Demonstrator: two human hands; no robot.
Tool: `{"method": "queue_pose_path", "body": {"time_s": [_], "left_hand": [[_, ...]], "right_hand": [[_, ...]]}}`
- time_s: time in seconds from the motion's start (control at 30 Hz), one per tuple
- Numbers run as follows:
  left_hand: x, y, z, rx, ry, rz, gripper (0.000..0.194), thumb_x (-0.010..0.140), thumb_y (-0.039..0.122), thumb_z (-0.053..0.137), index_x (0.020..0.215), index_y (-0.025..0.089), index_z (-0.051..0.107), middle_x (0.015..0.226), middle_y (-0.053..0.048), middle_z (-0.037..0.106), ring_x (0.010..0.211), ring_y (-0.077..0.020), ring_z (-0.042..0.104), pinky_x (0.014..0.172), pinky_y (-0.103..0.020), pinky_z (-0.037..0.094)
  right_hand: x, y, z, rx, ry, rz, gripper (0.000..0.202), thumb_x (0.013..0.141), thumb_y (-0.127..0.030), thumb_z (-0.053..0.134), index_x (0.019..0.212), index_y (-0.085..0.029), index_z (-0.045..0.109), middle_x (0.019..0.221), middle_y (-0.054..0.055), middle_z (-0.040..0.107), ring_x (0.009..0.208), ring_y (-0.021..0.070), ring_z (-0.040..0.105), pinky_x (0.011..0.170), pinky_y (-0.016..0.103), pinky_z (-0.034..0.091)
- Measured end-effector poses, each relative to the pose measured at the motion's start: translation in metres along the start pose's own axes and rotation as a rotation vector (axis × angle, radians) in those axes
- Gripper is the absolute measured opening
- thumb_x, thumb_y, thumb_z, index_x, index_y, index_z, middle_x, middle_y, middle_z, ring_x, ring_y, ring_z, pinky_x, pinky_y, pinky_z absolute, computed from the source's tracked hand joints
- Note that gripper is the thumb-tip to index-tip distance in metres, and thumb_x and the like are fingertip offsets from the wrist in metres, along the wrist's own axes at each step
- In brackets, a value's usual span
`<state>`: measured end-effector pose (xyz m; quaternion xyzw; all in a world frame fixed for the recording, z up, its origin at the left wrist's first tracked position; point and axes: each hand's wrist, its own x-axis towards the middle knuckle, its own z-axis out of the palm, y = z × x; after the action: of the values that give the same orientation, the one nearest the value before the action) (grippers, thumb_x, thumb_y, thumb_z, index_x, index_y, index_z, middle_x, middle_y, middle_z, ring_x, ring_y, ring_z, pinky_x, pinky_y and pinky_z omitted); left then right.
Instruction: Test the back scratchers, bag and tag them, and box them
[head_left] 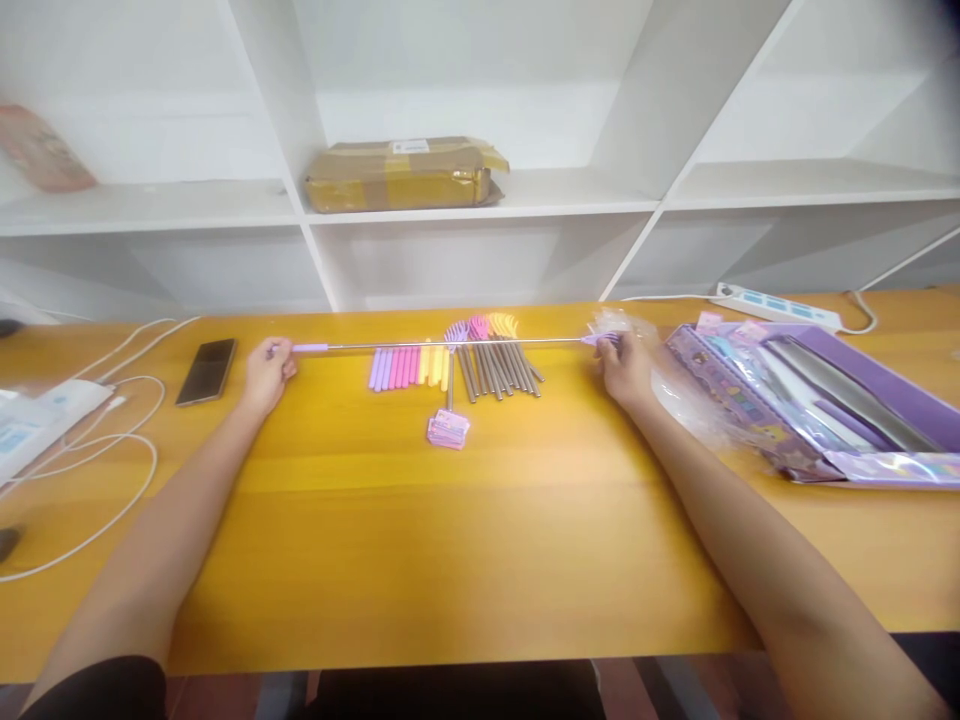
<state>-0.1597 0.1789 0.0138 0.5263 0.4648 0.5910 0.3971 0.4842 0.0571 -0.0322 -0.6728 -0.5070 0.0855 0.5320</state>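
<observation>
A telescopic back scratcher is stretched out level between my two hands. My left hand is closed on the end of its purple handle. At the other end, my right hand grips the purple claw head. Behind and below the rod lie several back scratcher heads with metal tubes, their claws purple, pink and yellow. Beside them is a row of purple, pink and yellow handles. A small stack of pink and purple cards sits nearer to me, below one metal tube.
An open purple box with packaged items stands on the right, beside clear plastic wrapping. To the left lie a phone and white cables. A power strip is at the back right. A taped carton rests on the shelf.
</observation>
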Motion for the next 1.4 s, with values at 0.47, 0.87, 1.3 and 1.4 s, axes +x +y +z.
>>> {"method": "queue_pose_path", "body": {"time_s": [0.47,0.87,1.3,1.4], "left_hand": [[-0.011,0.007,0.021,-0.458,-0.016,-0.269,0.023,0.091,0.018,0.084,0.085,0.016,0.062,0.066,0.006,0.055,0.053,-0.0036,0.047,0.055,-0.018,0.040],[-0.040,0.032,0.059,-0.659,-0.052,-0.288,0.032,0.100,0.015,0.074,0.080,0.019,0.048,0.060,0.009,0.045,0.050,-0.0034,0.039,0.053,-0.018,0.035],[-0.174,0.026,0.158,-0.600,-0.306,-0.368,0.038,0.083,0.039,0.093,0.071,0.019,0.063,0.062,0.004,0.050,0.058,-0.0076,0.045,0.059,-0.024,0.041],[-0.167,0.025,0.156,-0.579,-0.304,-0.375,0.033,0.080,0.038,0.096,0.076,0.019,0.070,0.061,0.004,0.052,0.057,-0.0073,0.045,0.057,-0.022,0.040]], "right_hand": [[-0.003,-0.014,0.011,0.622,-0.002,0.229,0.062,0.073,-0.074,0.085,0.081,-0.025,0.048,0.065,-0.006,0.047,0.050,0.0072,0.035,0.042,0.022,0.027],[-0.032,-0.080,0.021,0.908,-0.142,0.345,0.058,0.084,-0.056,0.088,0.080,-0.025,0.039,0.063,-0.011,0.030,0.047,0.0051,0.020,0.040,0.021,0.022],[-0.173,-0.183,0.092,0.933,-0.475,0.352,0.057,0.091,-0.068,0.078,0.075,-0.025,0.044,0.050,-0.009,0.038,0.039,0.0068,0.026,0.043,0.029,0.014],[-0.172,-0.178,0.093,0.878,-0.500,0.340,0.060,0.092,-0.072,0.074,0.070,-0.025,0.044,0.045,-0.009,0.037,0.038,0.0079,0.029,0.044,0.029,0.016]]}}
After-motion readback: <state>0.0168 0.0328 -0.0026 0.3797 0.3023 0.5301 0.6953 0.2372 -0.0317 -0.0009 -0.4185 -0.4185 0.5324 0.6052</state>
